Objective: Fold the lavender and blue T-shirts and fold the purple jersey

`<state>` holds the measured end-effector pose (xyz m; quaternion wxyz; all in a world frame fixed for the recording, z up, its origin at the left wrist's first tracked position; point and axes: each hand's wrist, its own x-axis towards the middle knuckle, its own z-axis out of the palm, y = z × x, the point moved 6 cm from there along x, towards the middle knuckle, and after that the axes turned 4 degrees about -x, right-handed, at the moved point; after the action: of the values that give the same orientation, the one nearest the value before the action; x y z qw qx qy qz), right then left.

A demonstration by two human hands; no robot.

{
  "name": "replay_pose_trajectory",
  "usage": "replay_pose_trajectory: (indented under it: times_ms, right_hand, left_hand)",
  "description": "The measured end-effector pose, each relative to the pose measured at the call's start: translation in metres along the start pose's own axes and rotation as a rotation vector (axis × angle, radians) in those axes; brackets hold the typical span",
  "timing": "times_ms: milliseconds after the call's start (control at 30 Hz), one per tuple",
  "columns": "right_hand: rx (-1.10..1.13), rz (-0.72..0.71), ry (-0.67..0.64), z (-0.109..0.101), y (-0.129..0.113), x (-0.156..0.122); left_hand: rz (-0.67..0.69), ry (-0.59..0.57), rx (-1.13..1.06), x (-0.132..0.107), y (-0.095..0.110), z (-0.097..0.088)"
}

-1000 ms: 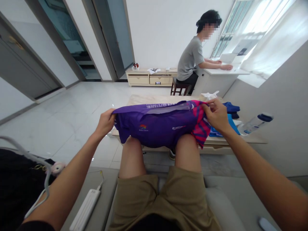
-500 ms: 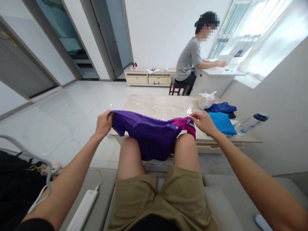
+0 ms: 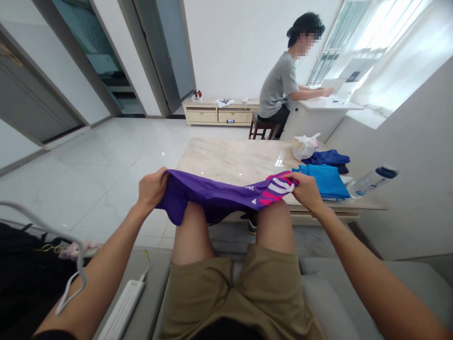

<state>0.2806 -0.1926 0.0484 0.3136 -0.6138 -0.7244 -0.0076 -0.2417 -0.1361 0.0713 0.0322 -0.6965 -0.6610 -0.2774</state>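
A purple shirt [image 3: 219, 196] with white lettering and a pink-and-white patterned end is stretched between my two hands, over my knees and the near edge of the coffee table [image 3: 226, 153]. My left hand [image 3: 153, 189] is closed on its left end, where a loose flap hangs down. At the patterned end, my right hand [image 3: 306, 190] pinches the cloth between thumb and fingers. Just beyond that hand, a folded bright blue garment [image 3: 325, 182] lies on the table. Part of the shirt's lower side hangs out of sight behind my knees.
On the table's right side are a white plastic bag [image 3: 304, 147], dark blue clothing [image 3: 329, 158] and a clear bottle [image 3: 375, 180]. A power strip [image 3: 122, 307] lies on the sofa at left, near a black bag [image 3: 28, 269]. Another person [image 3: 279, 87] sits at a white desk.
The hanging part of the shirt has swung up and away, so less cloth drops between my knees. My right hand has moved slightly right and down, and more of the patterned end shows.
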Motion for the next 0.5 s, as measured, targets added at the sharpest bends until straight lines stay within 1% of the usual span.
replay_pose_trajectory:
  times_ms: [33, 67, 133, 200, 233, 267, 333, 367, 400, 433, 467, 500]
  right_hand:
    - [-0.042, 0.045, 0.003, 0.002, 0.008, 0.0]
    - [-0.082, 0.07, 0.028, -0.001, 0.014, 0.001]
    - [-0.146, 0.069, 0.119, -0.015, 0.02, 0.001]
    - [-0.189, 0.066, 0.233, -0.033, 0.024, -0.002]
    - [-0.21, 0.075, 0.27, -0.038, 0.027, -0.006]
    - [-0.236, 0.089, 0.28, -0.04, 0.03, -0.01]
    - [-0.301, 0.125, 0.223, -0.032, 0.039, -0.019]
    - [-0.335, 0.141, 0.174, -0.026, 0.043, -0.022]
    - [-0.367, 0.154, 0.132, -0.021, 0.048, -0.025]
    - [-0.393, 0.164, 0.106, -0.018, 0.051, -0.027]
    - [-0.414, 0.168, 0.102, -0.019, 0.053, -0.026]
    - [-0.427, 0.165, 0.118, -0.024, 0.053, -0.024]
  left_hand:
    - [-0.004, -0.004, 0.039, 0.001, -0.003, 0.0]
    - [-0.008, 0.013, 0.065, 0.002, -0.006, -0.003]
    - [-0.013, 0.104, 0.086, 0.003, -0.013, -0.018]
    - [0.004, 0.218, 0.053, -0.002, -0.017, -0.033]
    - [0.037, 0.228, 0.02, -0.007, -0.017, -0.035]
    - [0.081, 0.184, -0.014, -0.014, -0.017, -0.031]
    - [0.155, -0.01, -0.058, -0.028, -0.015, -0.01]
    - [0.16, -0.106, -0.06, -0.034, -0.016, 0.002]
    - [0.141, -0.167, -0.049, -0.039, -0.018, 0.011]
    - [0.103, -0.179, -0.031, -0.04, -0.022, 0.016]
    - [0.061, -0.152, -0.01, -0.038, -0.026, 0.016]
    - [0.03, -0.106, 0.01, -0.034, -0.028, 0.011]
